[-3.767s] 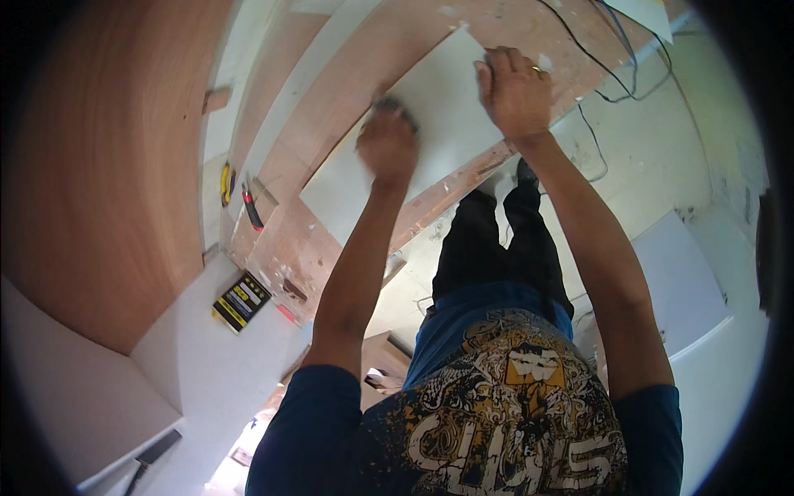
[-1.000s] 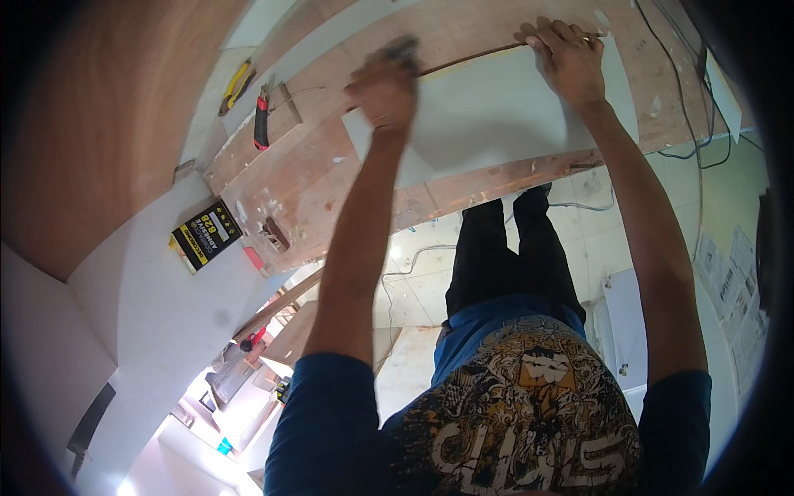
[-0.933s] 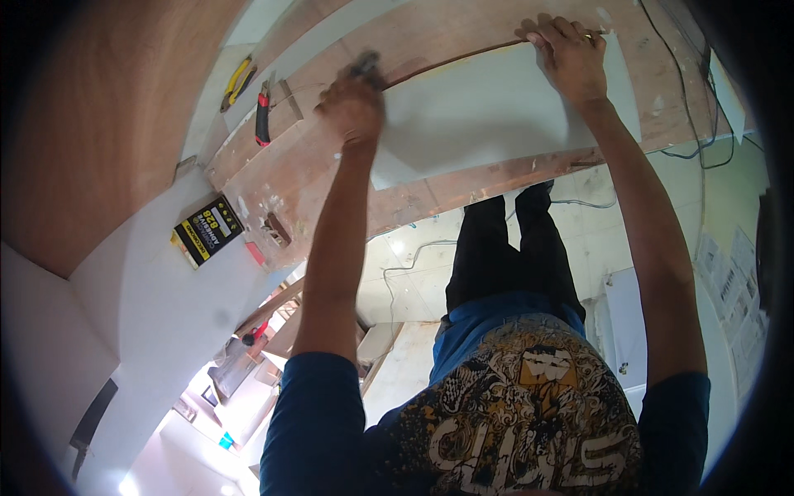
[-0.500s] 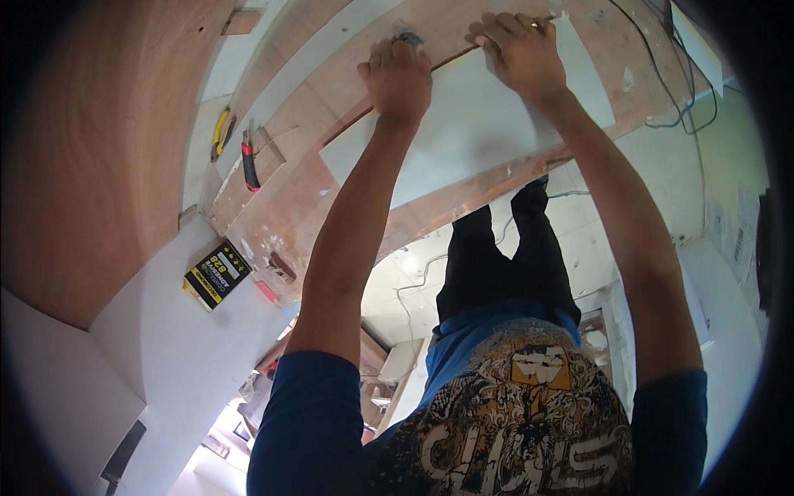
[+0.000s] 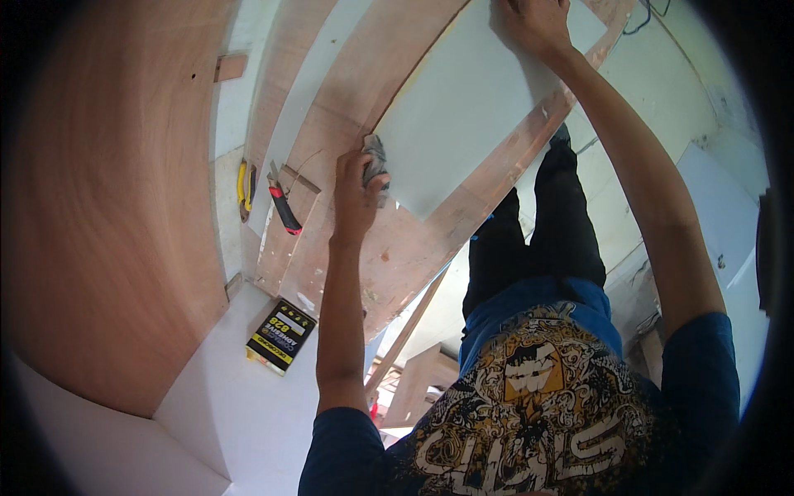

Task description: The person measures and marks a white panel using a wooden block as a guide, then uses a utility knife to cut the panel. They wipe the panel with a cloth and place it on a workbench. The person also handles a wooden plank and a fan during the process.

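Note:
A pale, flat rectangular sheet lies on the wooden board. At the sheet's left end, my left hand is closed around a crumpled grey rag, which touches the sheet's corner and edge. My right hand rests toward the sheet's far right part, with its fingers apart. The upper border of the picture cuts off some of those fingertips, and nothing shows in that hand.
Left of my left hand lie a red and black utility knife and yellow-handled pliers. A black and yellow adhesive box sits on a white surface nearer me. A large wooden panel fills the far left. A dark cable is at upper right.
My left hand has slid with the rag along the sheet's far edge to its left end. The whole view has turned and shifted left. My right hand stays on the sheet.

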The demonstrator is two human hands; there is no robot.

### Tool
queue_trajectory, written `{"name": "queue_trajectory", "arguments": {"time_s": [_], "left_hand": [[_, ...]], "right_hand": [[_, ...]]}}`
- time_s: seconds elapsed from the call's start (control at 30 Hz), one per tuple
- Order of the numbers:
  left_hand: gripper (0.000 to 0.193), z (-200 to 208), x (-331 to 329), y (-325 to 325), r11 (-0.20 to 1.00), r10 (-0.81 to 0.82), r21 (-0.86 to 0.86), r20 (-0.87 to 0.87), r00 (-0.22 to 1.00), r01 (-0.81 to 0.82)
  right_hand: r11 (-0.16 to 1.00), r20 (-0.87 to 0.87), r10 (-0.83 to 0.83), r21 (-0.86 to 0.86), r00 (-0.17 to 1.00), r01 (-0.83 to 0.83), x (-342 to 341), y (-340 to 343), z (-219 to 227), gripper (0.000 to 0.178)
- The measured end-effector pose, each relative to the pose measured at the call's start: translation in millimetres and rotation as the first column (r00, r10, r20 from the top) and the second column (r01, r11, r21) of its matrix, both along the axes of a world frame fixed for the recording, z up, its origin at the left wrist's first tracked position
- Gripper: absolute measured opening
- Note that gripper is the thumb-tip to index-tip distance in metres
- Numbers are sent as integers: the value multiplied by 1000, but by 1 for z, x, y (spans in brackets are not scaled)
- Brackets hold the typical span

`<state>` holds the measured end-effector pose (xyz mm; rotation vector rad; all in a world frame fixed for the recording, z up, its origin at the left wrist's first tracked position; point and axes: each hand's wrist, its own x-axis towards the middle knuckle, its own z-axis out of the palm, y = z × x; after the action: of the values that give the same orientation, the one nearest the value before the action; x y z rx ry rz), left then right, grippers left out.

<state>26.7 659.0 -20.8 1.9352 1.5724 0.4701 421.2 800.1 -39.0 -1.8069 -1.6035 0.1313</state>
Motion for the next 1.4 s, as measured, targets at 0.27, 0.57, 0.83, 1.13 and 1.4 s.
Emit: {"name": "queue_trajectory", "arguments": {"time_s": [0.27,0.57,0.83,1.13,1.4], "left_hand": [[19,-25,11,34,945,-277,48,-411,868,324],[15,-33,110,112,875,-286,259,-404,869,409],[15,-21,21,27,939,-187,178,-455,870,295],[15,-32,96,110,915,-282,162,-400,872,370],[16,-33,61,88,907,-271,185,-435,859,379]], "right_hand": [[996,61,-70,-44,996,72,-5,-9,-1,17],[994,93,-52,-92,994,61,-6,-6,-3,21],[993,50,-31,-115,998,36,-3,-8,9,20],[998,45,-44,-44,998,46,2,-7,1,19],[994,16,-29,-103,999,30,-1,-2,6,22]]}}
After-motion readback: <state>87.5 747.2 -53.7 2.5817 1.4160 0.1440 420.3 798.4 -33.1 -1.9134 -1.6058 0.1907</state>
